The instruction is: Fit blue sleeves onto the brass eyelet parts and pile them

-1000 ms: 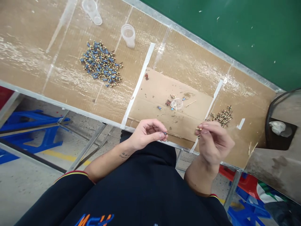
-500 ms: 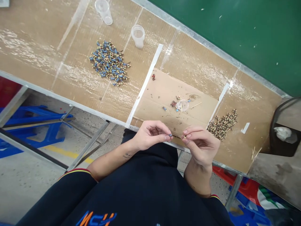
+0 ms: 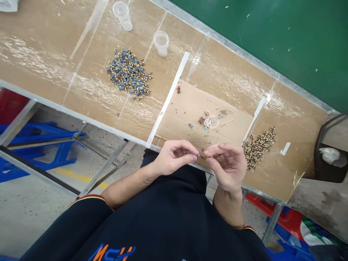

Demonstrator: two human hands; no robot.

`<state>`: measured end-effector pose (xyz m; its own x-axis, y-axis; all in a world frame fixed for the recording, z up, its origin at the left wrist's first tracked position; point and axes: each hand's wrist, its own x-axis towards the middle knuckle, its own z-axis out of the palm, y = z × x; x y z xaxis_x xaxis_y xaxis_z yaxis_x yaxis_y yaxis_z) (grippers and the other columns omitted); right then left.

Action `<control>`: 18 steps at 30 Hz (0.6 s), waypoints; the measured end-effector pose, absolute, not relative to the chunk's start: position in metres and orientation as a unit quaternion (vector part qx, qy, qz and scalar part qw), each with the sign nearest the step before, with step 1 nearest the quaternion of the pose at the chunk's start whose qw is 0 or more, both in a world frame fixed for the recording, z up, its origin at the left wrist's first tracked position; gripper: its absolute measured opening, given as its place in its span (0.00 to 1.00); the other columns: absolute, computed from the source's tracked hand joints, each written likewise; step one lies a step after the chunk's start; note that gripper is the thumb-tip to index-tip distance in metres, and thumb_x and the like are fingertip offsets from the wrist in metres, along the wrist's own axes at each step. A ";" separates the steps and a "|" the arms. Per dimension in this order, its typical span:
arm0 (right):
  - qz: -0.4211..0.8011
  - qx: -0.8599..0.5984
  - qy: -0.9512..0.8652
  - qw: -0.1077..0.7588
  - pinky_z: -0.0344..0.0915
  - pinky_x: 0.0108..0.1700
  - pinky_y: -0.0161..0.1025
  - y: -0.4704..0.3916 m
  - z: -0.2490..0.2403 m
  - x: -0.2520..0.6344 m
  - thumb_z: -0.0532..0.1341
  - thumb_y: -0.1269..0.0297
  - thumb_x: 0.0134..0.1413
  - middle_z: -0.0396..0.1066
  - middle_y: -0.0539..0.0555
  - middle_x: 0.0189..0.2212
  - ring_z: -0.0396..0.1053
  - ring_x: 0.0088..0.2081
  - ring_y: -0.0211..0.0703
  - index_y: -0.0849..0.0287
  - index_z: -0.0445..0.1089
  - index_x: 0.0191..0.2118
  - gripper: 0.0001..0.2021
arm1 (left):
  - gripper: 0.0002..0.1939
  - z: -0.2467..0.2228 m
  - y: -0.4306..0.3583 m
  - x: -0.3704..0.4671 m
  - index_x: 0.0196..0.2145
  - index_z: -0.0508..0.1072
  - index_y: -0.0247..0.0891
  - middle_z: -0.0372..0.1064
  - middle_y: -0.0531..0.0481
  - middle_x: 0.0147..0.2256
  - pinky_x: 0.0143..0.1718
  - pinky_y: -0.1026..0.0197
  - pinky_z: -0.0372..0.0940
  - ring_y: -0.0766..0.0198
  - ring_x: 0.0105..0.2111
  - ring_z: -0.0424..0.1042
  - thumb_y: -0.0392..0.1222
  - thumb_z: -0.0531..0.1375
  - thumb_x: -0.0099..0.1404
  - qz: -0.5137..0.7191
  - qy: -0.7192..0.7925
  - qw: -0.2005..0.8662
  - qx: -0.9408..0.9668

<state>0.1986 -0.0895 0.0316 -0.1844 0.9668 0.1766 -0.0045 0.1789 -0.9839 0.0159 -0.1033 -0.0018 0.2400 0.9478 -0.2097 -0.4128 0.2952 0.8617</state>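
Note:
Between thumb and forefinger, my left hand [image 3: 174,156] pinches a tiny blue piece [image 3: 198,156]. Close by on the right, my right hand [image 3: 228,163] pinches a very small brownish part, mostly hidden by the fingertips. The two sets of fingertips almost meet above the table's near edge. Just beyond them lies a cardboard sheet [image 3: 176,121] with a clear shallow dish [image 3: 213,122], a small blue figure-like piece [image 3: 191,126], a reddish-brown piece [image 3: 201,120] and a thin wooden stick [image 3: 227,122].
A heap of small blue-and-yellow pieces [image 3: 129,74] lies left of the sheet, a heap of yellow-and-brown parts [image 3: 258,146] to its right. Two clear plastic cups [image 3: 161,43] are at the back left. A dark bin [image 3: 330,159] stands past the table's right end.
My right hand has moved left, bringing its small part up close to the blue piece. My left hand has stayed nearly still. The view has shifted slightly.

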 end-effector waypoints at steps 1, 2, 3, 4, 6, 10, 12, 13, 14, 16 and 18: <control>0.487 -0.413 -0.592 0.492 0.82 0.37 0.36 -0.090 0.032 0.199 0.70 0.71 0.62 0.83 0.48 0.39 0.81 0.36 0.39 0.46 0.71 0.56 0.19 | 0.18 -0.001 -0.104 0.016 0.35 0.84 0.36 0.82 0.44 0.32 0.33 0.64 0.75 0.62 0.30 0.80 0.56 0.73 0.64 0.489 0.388 0.694 0.358; 0.482 -0.419 -0.592 0.492 0.82 0.37 0.35 -0.091 0.032 0.199 0.70 0.71 0.62 0.83 0.48 0.39 0.81 0.35 0.38 0.46 0.71 0.57 0.21 | 0.16 -0.001 -0.104 0.016 0.35 0.84 0.36 0.83 0.43 0.32 0.34 0.63 0.76 0.61 0.31 0.81 0.54 0.73 0.65 0.499 0.392 0.677 0.372; 0.478 -0.425 -0.589 0.493 0.82 0.37 0.34 -0.092 0.032 0.199 0.71 0.70 0.61 0.82 0.48 0.39 0.81 0.35 0.38 0.46 0.71 0.57 0.21 | 0.14 0.000 -0.104 0.017 0.35 0.85 0.37 0.84 0.43 0.33 0.35 0.62 0.77 0.61 0.32 0.82 0.52 0.73 0.66 0.511 0.396 0.657 0.389; 0.477 -0.430 -0.586 0.494 0.82 0.37 0.33 -0.093 0.032 0.200 0.72 0.70 0.61 0.82 0.47 0.38 0.81 0.34 0.38 0.47 0.71 0.56 0.21 | 0.11 0.001 -0.104 0.017 0.36 0.85 0.38 0.84 0.43 0.34 0.36 0.62 0.77 0.60 0.33 0.83 0.49 0.72 0.66 0.524 0.399 0.633 0.407; 0.471 -0.439 -0.578 0.502 0.82 0.36 0.32 -0.094 0.032 0.200 0.73 0.70 0.60 0.82 0.46 0.35 0.82 0.33 0.38 0.48 0.74 0.53 0.19 | 0.05 0.002 -0.104 0.018 0.37 0.86 0.39 0.85 0.43 0.35 0.37 0.62 0.79 0.59 0.34 0.85 0.43 0.72 0.67 0.557 0.395 0.582 0.442; 0.453 -0.457 -0.565 0.517 0.82 0.34 0.30 -0.096 0.034 0.199 0.74 0.70 0.59 0.84 0.47 0.34 0.83 0.32 0.38 0.50 0.76 0.49 0.14 | 0.03 0.001 -0.102 0.019 0.37 0.85 0.40 0.86 0.44 0.37 0.37 0.65 0.80 0.60 0.36 0.86 0.34 0.70 0.69 0.609 0.366 0.491 0.504; 0.448 -0.465 -0.562 0.518 0.82 0.34 0.30 -0.098 0.036 0.197 0.74 0.69 0.60 0.84 0.47 0.33 0.84 0.31 0.39 0.51 0.76 0.48 0.13 | 0.04 0.000 -0.101 0.019 0.37 0.85 0.38 0.86 0.44 0.37 0.37 0.66 0.80 0.61 0.36 0.86 0.32 0.70 0.69 0.620 0.353 0.454 0.533; 0.445 -0.468 -0.560 0.518 0.82 0.33 0.31 -0.098 0.036 0.196 0.74 0.68 0.60 0.84 0.48 0.33 0.83 0.31 0.39 0.51 0.76 0.47 0.12 | 0.03 -0.001 -0.101 0.020 0.37 0.84 0.37 0.86 0.43 0.38 0.37 0.66 0.80 0.62 0.36 0.86 0.31 0.70 0.69 0.625 0.347 0.439 0.544; 0.443 -0.471 -0.559 0.519 0.82 0.33 0.31 -0.099 0.037 0.195 0.74 0.67 0.60 0.84 0.48 0.33 0.84 0.30 0.40 0.51 0.75 0.47 0.12 | 0.03 -0.002 -0.101 0.020 0.37 0.84 0.37 0.85 0.43 0.38 0.38 0.66 0.80 0.62 0.36 0.86 0.31 0.70 0.69 0.627 0.344 0.428 0.553; 0.439 -0.478 -0.554 0.522 0.83 0.33 0.31 -0.099 0.038 0.193 0.75 0.66 0.59 0.84 0.47 0.32 0.84 0.30 0.41 0.51 0.74 0.46 0.13 | 0.03 -0.003 -0.101 0.020 0.37 0.83 0.36 0.85 0.42 0.38 0.39 0.66 0.81 0.62 0.36 0.86 0.31 0.69 0.69 0.628 0.343 0.415 0.563; 0.439 -0.482 -0.546 0.525 0.82 0.33 0.31 -0.100 0.038 0.191 0.76 0.66 0.58 0.84 0.46 0.31 0.84 0.31 0.41 0.51 0.72 0.45 0.15 | 0.03 -0.003 -0.101 0.020 0.38 0.82 0.36 0.85 0.42 0.38 0.39 0.66 0.81 0.62 0.36 0.86 0.30 0.69 0.69 0.628 0.342 0.406 0.569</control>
<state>0.1912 -0.0998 0.0383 0.0168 0.9886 0.1497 0.0658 0.1483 -0.9867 0.0204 -0.1013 -0.0028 -0.0220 0.8995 0.4364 -0.1209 -0.4357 0.8919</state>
